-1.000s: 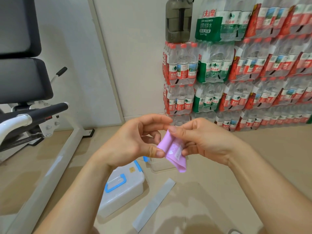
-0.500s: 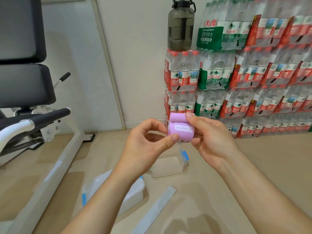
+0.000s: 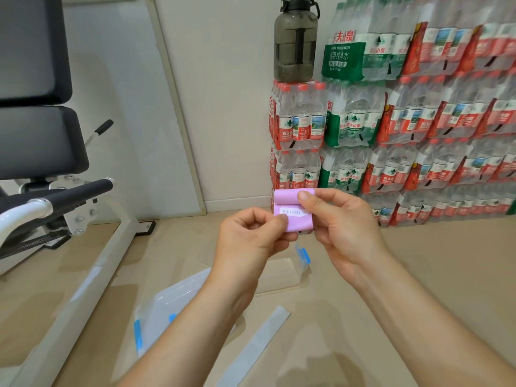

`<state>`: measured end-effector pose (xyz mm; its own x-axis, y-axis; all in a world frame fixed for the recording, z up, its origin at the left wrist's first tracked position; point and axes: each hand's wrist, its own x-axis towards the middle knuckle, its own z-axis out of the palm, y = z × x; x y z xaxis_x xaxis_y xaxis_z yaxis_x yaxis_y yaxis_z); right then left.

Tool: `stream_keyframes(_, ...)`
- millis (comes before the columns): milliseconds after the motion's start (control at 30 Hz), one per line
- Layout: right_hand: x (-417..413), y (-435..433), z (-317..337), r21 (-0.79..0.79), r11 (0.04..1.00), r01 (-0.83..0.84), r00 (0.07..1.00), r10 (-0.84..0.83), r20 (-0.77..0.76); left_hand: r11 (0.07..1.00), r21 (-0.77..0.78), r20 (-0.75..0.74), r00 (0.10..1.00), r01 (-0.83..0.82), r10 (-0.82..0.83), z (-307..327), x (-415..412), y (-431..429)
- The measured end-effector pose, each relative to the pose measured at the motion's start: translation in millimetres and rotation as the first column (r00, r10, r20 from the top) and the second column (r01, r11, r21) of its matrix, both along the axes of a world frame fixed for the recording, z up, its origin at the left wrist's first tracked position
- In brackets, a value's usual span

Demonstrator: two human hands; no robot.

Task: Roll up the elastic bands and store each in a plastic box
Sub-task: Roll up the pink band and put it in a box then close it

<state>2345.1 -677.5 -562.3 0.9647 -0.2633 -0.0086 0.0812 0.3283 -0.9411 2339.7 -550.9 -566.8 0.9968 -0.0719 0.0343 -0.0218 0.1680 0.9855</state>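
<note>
Beige floor (image 3: 418,275) below, pinching the half-rolled pink elastic band (image 3: 296,223), left hand (image 3: 245,241) and right hand (image 3: 343,227) both clamped tight!

Lifted and turned label-forward since a second ago, no longer drooping as a loose fold: band (image 3: 296,224). Rolled at the top under right hand (image 3: 346,233) thumb; re-pinched at left edge by left hand (image 3: 248,241).

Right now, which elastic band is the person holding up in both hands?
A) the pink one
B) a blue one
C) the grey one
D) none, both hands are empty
A: the left hand and right hand both pinch the partly rolled pink band, its LIGHT label facing the camera, while the grey band lies flat on the floor.
</note>
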Motion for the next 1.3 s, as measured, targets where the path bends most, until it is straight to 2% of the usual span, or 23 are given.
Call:
stream_keyframes(167, -1, -1, -1, -0.060, 0.998, -0.028, 1.000, 0.027, -0.004, 0.983, -0.180, -0.044, 0.998, 0.035, -0.044, 3, -1, 4)
stream_keyframes(300, -2, -4, 3, -0.045, 0.997, -0.061, 0.998, 0.062, 0.019, 0.962, -0.232, 0.014, 0.989, 0.144, -0.145, 6, 1, 13)
stream_keyframes(400, -2, -7, 5, -0.013, 0.999, -0.053, 0.999, 0.053, 0.009, 0.977, -0.080, 0.163, 0.969, 0.198, -0.183, 5, 4, 20)
stream_keyframes(467, -3, -7, 6, -0.007, 0.998, -0.064, 0.998, 0.064, -0.007, 0.973, 0.216, 0.307, 0.940, 0.082, -0.147, 2, 7, 26)
stream_keyframes(533, -3, -7, 6, -0.011, 0.996, -0.084, 0.996, 0.084, -0.016, 0.859, 0.497, 0.452, 0.882, -0.121, -0.137, -1, 9, 27)
stream_keyframes(567, -4, -7, 6, -0.017, 0.995, -0.098, 0.995, 0.098, -0.018, 0.812, 0.558, 0.488, 0.859, -0.170, -0.155, -2, 10, 27)
stream_keyframes(600, -4, -6, 7, -0.028, 0.993, -0.114, 0.993, 0.113, -0.021, 0.802, 0.572, 0.492, 0.854, -0.170, -0.170, -3, 10, 26)
stream_keyframes(700, -5, -5, 6, -0.063, 0.985, -0.163, 0.986, 0.161, -0.036, 0.849, 0.513, 0.509, 0.841, -0.125, -0.183, -7, 13, 23)
stream_keyframes(900, -6, -5, 8, -0.046, 0.975, -0.218, 0.973, 0.213, -0.090, 0.779, 0.536, 0.640, 0.758, -0.325, -0.124, -10, 17, 27)
stream_keyframes(967, -6, -5, 9, -0.022, 0.974, -0.228, 0.970, 0.225, -0.095, 0.798, 0.519, 0.610, 0.787, -0.307, -0.094, -9, 16, 27)
stream_keyframes(1100, -7, -6, 12, 0.031, 0.968, -0.248, 0.963, 0.250, -0.105, 0.924, 0.359, 0.400, 0.916, -0.133, -0.023, -2, 13, 26)
stream_keyframes(1300, -9, -2, 10, -0.101, 0.943, -0.316, 0.948, 0.311, -0.060, 0.946, 0.289, 0.289, 0.955, -0.146, 0.059, 0, 15, 26)
